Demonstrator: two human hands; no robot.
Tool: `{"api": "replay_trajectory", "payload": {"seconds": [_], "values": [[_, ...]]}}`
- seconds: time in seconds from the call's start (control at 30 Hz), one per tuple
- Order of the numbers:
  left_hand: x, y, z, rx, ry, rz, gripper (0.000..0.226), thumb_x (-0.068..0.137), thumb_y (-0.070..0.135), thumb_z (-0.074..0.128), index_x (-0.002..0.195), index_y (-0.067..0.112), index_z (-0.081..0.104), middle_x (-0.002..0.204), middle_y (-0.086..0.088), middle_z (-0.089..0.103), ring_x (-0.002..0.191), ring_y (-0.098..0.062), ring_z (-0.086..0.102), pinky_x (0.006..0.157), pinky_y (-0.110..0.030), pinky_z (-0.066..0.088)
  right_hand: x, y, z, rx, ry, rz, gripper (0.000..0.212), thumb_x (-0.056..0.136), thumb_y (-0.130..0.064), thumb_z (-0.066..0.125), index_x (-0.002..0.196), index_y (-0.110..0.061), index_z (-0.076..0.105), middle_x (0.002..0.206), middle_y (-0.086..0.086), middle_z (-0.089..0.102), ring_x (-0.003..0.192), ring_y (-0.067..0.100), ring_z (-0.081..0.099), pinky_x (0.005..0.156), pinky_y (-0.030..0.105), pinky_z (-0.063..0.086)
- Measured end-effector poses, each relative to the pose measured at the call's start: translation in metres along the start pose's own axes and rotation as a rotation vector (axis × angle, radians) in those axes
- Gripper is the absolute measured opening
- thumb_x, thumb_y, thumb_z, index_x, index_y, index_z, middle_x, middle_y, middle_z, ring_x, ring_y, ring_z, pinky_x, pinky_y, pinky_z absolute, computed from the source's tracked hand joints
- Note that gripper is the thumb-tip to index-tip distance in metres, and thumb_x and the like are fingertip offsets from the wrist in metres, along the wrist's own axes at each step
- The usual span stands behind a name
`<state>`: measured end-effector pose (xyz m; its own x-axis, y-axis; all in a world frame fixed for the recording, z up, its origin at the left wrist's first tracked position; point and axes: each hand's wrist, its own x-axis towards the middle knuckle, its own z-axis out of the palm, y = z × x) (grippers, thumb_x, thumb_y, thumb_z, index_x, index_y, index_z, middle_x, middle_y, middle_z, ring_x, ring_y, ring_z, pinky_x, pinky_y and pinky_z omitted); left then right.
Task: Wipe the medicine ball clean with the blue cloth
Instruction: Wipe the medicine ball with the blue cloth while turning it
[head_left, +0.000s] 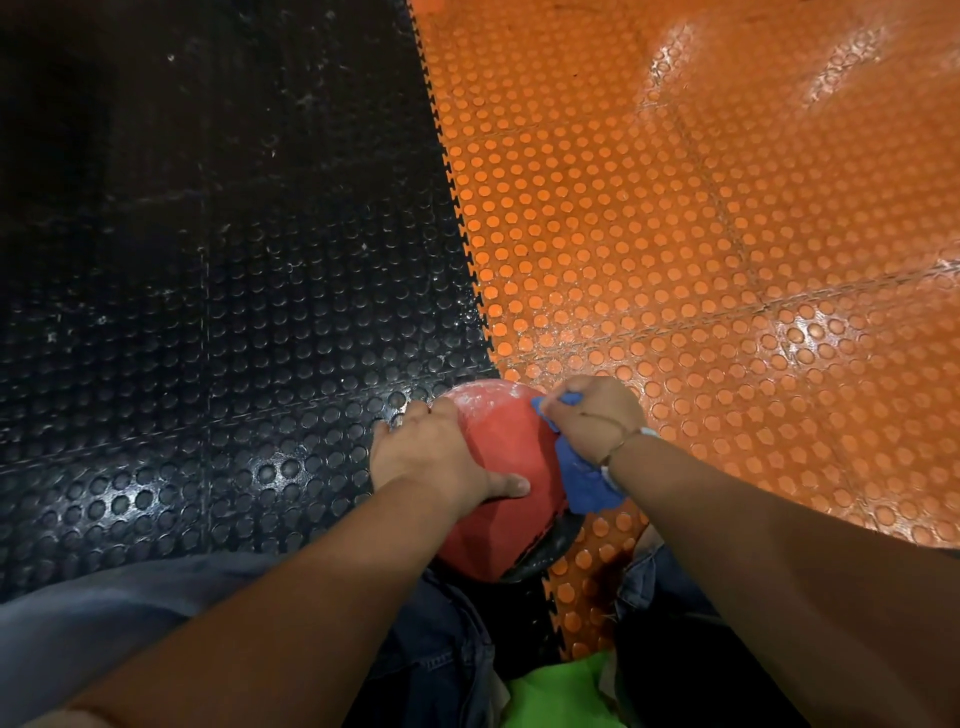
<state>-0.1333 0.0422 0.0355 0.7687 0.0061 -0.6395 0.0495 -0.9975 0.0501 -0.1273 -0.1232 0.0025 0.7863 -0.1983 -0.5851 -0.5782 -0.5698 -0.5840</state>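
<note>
— Now, with a flat, spread left hand (436, 457), bracing the ball (504, 447) on the floor (545, 322). Looks clean on the near side.
— Dusty white up top, though. Bunching the cloth (587, 480) in the right hand (592, 410), probably midway through.

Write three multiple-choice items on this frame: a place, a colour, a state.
1. Where is the medicine ball? A on a table; B across the seam of black mat and orange mat; C in a basket.
2. Colour of the cloth? A blue; B white; C yellow.
3. The right hand? A idle; B flat on the floor; C grips the cloth against the ball.
Key: 1B, the seam runs under it; 2A, plainly blue; 3C, it is clenched on the cloth.
</note>
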Motion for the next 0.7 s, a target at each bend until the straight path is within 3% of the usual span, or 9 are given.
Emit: {"api": "replay_trajectory", "payload": {"seconds": [0.13, 0.27, 0.33, 0.43, 0.5, 0.6, 0.7], "values": [[-0.002, 0.002, 0.000, 0.005, -0.005, 0.013, 0.113, 0.049, 0.085, 0.064, 0.138, 0.023, 0.034, 0.139, -0.004, 0.040, 0.130, -0.024, 0.041, 0.114, -0.043, 0.025, 0.013, 0.007, -0.008, -0.116, -0.039, 0.200, 0.011, 0.088, -0.020, 0.057, 0.082, -0.012, 0.062, 0.082, 0.010, 0.058, 0.074, 0.022, 0.054, 0.074, 0.031, 0.050], [0.004, 0.000, -0.002, -0.016, 0.006, 0.008, 0.110, 0.050, 0.084, 0.065, 0.136, 0.022, 0.036, 0.138, -0.003, 0.040, 0.129, -0.022, 0.042, 0.112, -0.040, 0.027, -0.001, -0.002, 0.002, 0.139, -0.025, -0.040, 0.017, 0.086, -0.023, 0.063, 0.069, -0.022, 0.063, 0.065, -0.006, 0.061, 0.049, 0.003, 0.054, 0.041, 0.014, 0.038], [0.004, 0.000, -0.002, -0.013, 0.007, 0.016, 0.112, 0.049, 0.084, 0.065, 0.137, 0.022, 0.035, 0.138, -0.003, 0.040, 0.129, -0.022, 0.042, 0.113, -0.041, 0.026, 0.002, 0.001, -0.001, 0.095, 0.003, 0.007, 0.013, 0.087, -0.024, 0.061, 0.075, -0.021, 0.064, 0.064, -0.005, 0.058, 0.051, 0.008, 0.052, 0.044, 0.017, 0.038], [0.001, 0.002, 0.001, 0.035, 0.003, 0.056, 0.115, 0.049, 0.086, 0.064, 0.139, 0.023, 0.031, 0.141, -0.003, 0.037, 0.132, -0.024, 0.040, 0.117, -0.043, 0.017, 0.013, 0.012, -0.008, -0.043, 0.014, 0.228, 0.016, 0.088, -0.018, 0.056, 0.076, -0.011, 0.064, 0.059, 0.005, 0.056, 0.048, 0.019, 0.051, 0.057, 0.026, 0.048], [0.000, 0.002, 0.002, 0.055, 0.006, 0.075, 0.116, 0.048, 0.085, 0.065, 0.139, 0.023, 0.031, 0.141, -0.003, 0.036, 0.133, -0.024, 0.038, 0.118, -0.043, 0.015, 0.014, 0.014, -0.005, -0.006, 0.017, 0.198, 0.016, 0.087, -0.020, 0.058, 0.076, -0.011, 0.065, 0.064, 0.006, 0.059, 0.050, 0.018, 0.051, 0.058, 0.026, 0.049], [0.003, -0.001, 0.000, 0.030, 0.010, 0.074, 0.115, 0.045, 0.084, 0.068, 0.138, 0.024, 0.033, 0.139, -0.002, 0.038, 0.132, -0.023, 0.039, 0.117, -0.042, 0.017, 0.005, 0.007, -0.001, 0.136, 0.009, 0.024, 0.014, 0.087, -0.024, 0.063, 0.079, -0.013, 0.067, 0.068, 0.002, 0.061, 0.053, 0.012, 0.051, 0.044, 0.015, 0.041], [0.002, -0.001, 0.000, 0.032, 0.009, 0.086, 0.116, 0.044, 0.084, 0.068, 0.138, 0.025, 0.033, 0.139, -0.002, 0.039, 0.131, -0.024, 0.040, 0.116, -0.044, 0.019, 0.008, 0.012, -0.007, 0.025, -0.031, 0.132, 0.021, 0.090, -0.020, 0.057, 0.095, -0.002, 0.069, 0.085, 0.015, 0.062, 0.070, 0.024, 0.055, 0.059, 0.025, 0.044]]}}
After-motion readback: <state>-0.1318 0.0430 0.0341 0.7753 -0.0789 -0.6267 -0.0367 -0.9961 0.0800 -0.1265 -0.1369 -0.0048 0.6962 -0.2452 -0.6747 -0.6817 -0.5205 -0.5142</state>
